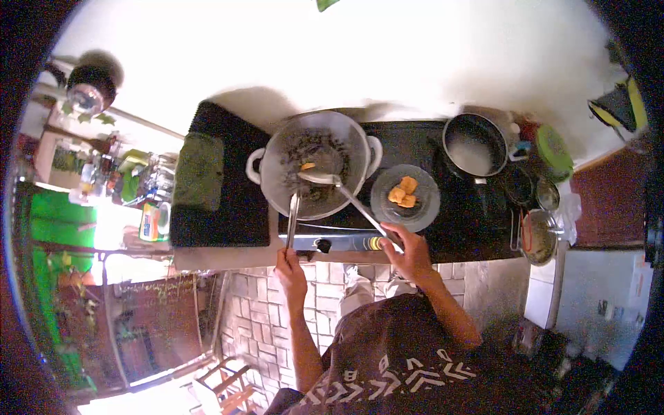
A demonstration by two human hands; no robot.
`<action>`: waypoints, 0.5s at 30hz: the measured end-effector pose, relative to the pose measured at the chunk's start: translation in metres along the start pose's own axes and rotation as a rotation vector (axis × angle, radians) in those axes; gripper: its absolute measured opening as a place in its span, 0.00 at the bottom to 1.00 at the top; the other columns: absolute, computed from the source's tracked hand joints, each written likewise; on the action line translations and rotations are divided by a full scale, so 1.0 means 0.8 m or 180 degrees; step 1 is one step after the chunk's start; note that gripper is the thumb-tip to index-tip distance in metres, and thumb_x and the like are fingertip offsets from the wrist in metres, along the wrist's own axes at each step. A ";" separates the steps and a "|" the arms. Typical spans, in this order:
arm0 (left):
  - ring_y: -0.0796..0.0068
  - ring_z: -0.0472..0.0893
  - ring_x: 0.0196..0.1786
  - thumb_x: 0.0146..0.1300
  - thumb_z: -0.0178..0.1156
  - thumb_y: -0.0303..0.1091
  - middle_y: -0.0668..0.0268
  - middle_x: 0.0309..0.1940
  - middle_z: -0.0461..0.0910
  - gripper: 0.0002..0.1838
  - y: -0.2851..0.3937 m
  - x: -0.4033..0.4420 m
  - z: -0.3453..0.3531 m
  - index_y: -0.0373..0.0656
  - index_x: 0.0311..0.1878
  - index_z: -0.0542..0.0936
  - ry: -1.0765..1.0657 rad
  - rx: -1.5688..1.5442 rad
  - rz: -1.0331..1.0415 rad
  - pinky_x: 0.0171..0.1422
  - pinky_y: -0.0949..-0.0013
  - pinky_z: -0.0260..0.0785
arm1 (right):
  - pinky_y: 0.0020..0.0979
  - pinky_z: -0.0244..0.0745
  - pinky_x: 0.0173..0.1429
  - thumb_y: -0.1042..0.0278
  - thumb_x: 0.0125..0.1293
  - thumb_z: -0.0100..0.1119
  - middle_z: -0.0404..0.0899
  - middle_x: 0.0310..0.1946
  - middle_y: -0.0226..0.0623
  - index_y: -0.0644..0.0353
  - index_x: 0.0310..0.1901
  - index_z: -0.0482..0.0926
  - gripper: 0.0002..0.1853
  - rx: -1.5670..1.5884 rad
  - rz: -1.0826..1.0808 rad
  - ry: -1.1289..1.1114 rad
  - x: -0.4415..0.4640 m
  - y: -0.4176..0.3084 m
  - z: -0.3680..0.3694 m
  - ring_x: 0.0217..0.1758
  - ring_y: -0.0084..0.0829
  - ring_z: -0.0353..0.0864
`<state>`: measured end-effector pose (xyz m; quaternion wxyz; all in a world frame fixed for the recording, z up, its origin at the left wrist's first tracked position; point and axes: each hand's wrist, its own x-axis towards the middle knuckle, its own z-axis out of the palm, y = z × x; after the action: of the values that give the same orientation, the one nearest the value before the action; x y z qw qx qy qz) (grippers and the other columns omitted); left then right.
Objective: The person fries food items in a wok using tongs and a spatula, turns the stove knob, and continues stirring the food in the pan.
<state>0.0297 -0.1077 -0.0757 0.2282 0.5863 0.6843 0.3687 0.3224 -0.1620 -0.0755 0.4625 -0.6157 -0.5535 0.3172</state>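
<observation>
A wide two-handled pot point(277, 145) sits on the stove with dark bits across its bottom. One small orange-yellow piece point(308, 166) lies inside it, near the tool tips. My left hand point(291, 271) is closed round metal tongs point(293, 218), whose tips reach over the pot's near rim. In my right hand point(413, 257) is the long handle of a metal ladle point(319, 178); its pale head is over the pot's middle. Close to my right hand, a glass plate point(387, 216) holds several orange fried pieces point(403, 192).
A dark saucepan point(476, 146) with pale contents stands right of the plate. Further right are a strainer point(539, 238) and a green lid point(553, 152). The stove's front panel with a black knob point(322, 245) runs below the pot. A black board-like surface point(207, 228) lies to the left.
</observation>
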 end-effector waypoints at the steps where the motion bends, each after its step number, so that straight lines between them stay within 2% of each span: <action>1: 0.60 0.70 0.24 0.80 0.50 0.40 0.53 0.22 0.73 0.16 0.004 0.003 -0.003 0.35 0.42 0.76 -0.0054 0.0132 0.0088 0.31 0.55 0.62 | 0.38 0.82 0.47 0.66 0.69 0.66 0.87 0.44 0.50 0.59 0.58 0.80 0.18 -0.0019 -0.0173 0.0159 0.003 -0.002 -0.004 0.44 0.43 0.90; 2: 0.55 0.71 0.25 0.80 0.49 0.41 0.51 0.23 0.73 0.17 0.008 0.005 -0.006 0.36 0.41 0.75 -0.0113 0.0263 0.0173 0.32 0.54 0.63 | 0.39 0.83 0.46 0.65 0.68 0.67 0.88 0.41 0.47 0.58 0.57 0.81 0.18 -0.0425 -0.0505 0.0307 0.005 0.014 -0.006 0.42 0.43 0.90; 3: 0.47 0.74 0.28 0.80 0.49 0.42 0.47 0.26 0.75 0.18 0.031 0.004 -0.007 0.36 0.40 0.74 -0.0030 0.0510 0.0084 0.35 0.50 0.64 | 0.38 0.83 0.45 0.65 0.68 0.67 0.88 0.40 0.47 0.58 0.57 0.81 0.17 -0.0514 -0.0274 0.0206 0.006 0.012 -0.016 0.41 0.43 0.90; 4: 0.47 0.74 0.28 0.80 0.49 0.42 0.47 0.26 0.75 0.18 0.037 0.006 -0.010 0.36 0.40 0.74 0.0021 0.0526 0.0048 0.35 0.50 0.64 | 0.38 0.83 0.44 0.65 0.68 0.67 0.88 0.39 0.47 0.58 0.57 0.81 0.17 -0.0614 -0.0046 0.0108 0.008 0.009 -0.026 0.40 0.43 0.90; 7: 0.36 0.78 0.33 0.79 0.49 0.43 0.43 0.27 0.78 0.18 0.038 0.011 -0.010 0.36 0.41 0.74 -0.0159 0.0704 0.0081 0.38 0.42 0.67 | 0.37 0.83 0.43 0.67 0.67 0.68 0.88 0.38 0.48 0.60 0.55 0.82 0.16 -0.0743 -0.0288 0.0269 0.010 0.029 -0.043 0.38 0.42 0.90; 10: 0.33 0.81 0.35 0.79 0.48 0.45 0.42 0.29 0.81 0.18 0.040 0.004 -0.006 0.37 0.42 0.76 0.0086 0.1041 0.0297 0.39 0.40 0.68 | 0.36 0.83 0.43 0.67 0.66 0.69 0.88 0.36 0.47 0.62 0.52 0.83 0.15 -0.0893 -0.0259 0.0274 0.009 0.052 -0.056 0.37 0.40 0.90; 11: 0.34 0.82 0.38 0.79 0.48 0.46 0.42 0.31 0.83 0.19 0.042 0.006 -0.010 0.38 0.42 0.76 -0.0296 0.0988 -0.0167 0.40 0.39 0.70 | 0.36 0.83 0.43 0.66 0.66 0.69 0.88 0.36 0.47 0.62 0.52 0.83 0.15 -0.0947 -0.0240 0.0255 0.009 0.059 -0.059 0.37 0.41 0.90; 12: 0.34 0.82 0.38 0.79 0.48 0.46 0.42 0.31 0.83 0.19 0.051 0.005 -0.014 0.38 0.42 0.76 -0.0297 0.0999 -0.0188 0.40 0.39 0.70 | 0.36 0.83 0.42 0.66 0.66 0.69 0.88 0.36 0.47 0.63 0.52 0.84 0.15 -0.1006 -0.0216 0.0234 0.009 0.064 -0.063 0.36 0.41 0.90; 13: 0.33 0.82 0.38 0.79 0.48 0.46 0.42 0.31 0.83 0.19 0.059 0.003 -0.017 0.38 0.43 0.77 -0.0402 0.0953 -0.0256 0.40 0.39 0.70 | 0.38 0.81 0.41 0.65 0.65 0.70 0.87 0.36 0.45 0.62 0.50 0.84 0.15 -0.1117 -0.0661 0.0476 0.013 0.075 -0.060 0.35 0.43 0.88; 14: 0.33 0.82 0.38 0.79 0.48 0.46 0.43 0.32 0.83 0.19 0.062 0.001 -0.018 0.39 0.43 0.77 -0.0504 0.0891 -0.0316 0.41 0.38 0.70 | 0.38 0.81 0.41 0.65 0.65 0.70 0.87 0.36 0.45 0.62 0.50 0.84 0.15 -0.1128 -0.0659 0.0467 0.010 0.079 -0.060 0.35 0.43 0.88; 15: 0.33 0.82 0.38 0.79 0.47 0.45 0.42 0.33 0.83 0.18 0.059 0.001 -0.019 0.39 0.43 0.77 -0.0536 0.0914 -0.0313 0.41 0.37 0.70 | 0.42 0.80 0.47 0.63 0.65 0.70 0.87 0.39 0.45 0.60 0.50 0.84 0.16 -0.1223 -0.0489 0.0434 0.010 0.078 -0.061 0.40 0.45 0.87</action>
<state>0.0479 -0.1087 -0.0298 0.2164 0.6074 0.7363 0.2052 0.3923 -0.1621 -0.1141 0.3958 -0.6686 -0.6166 0.1273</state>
